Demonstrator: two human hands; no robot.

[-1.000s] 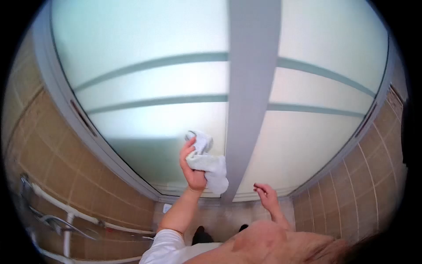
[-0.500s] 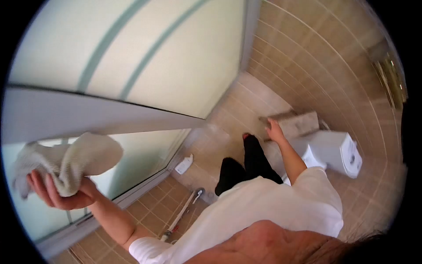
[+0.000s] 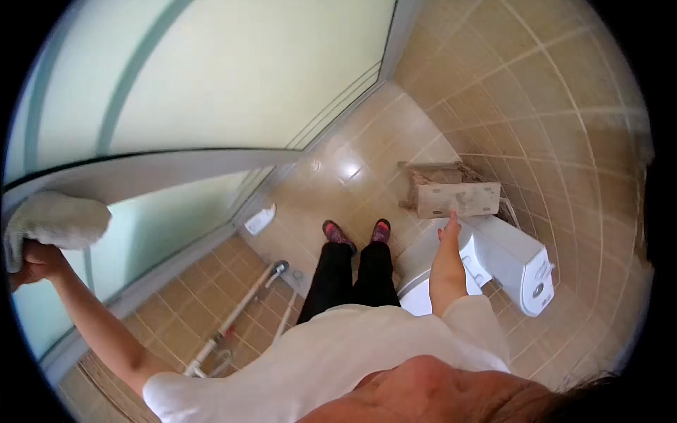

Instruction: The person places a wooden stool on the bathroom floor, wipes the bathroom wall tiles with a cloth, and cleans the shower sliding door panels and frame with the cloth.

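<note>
My left hand is closed on a crumpled pale grey cloth at the far left. The cloth lies over the edge of the grey metal door frame, and part of the hand runs into the dark border of the view. Frosted glass panels with greenish stripes fill the space on both sides of that frame. On the other side, my right hand hangs with the index finger stretched out and nothing in it. It appears just in front of a worn, box-like pale piece; I cannot tell whether they touch.
A white toilet stands at my right. One white bottle is on the tiled floor by the door track. Left of my legs are a white pipe and a floor drain. Brown tiled walls close off the right.
My left hand has moved left with the cloth, up to the door frame. My view has shifted, and both shoes now show. The right hand appears lower, still empty.
</note>
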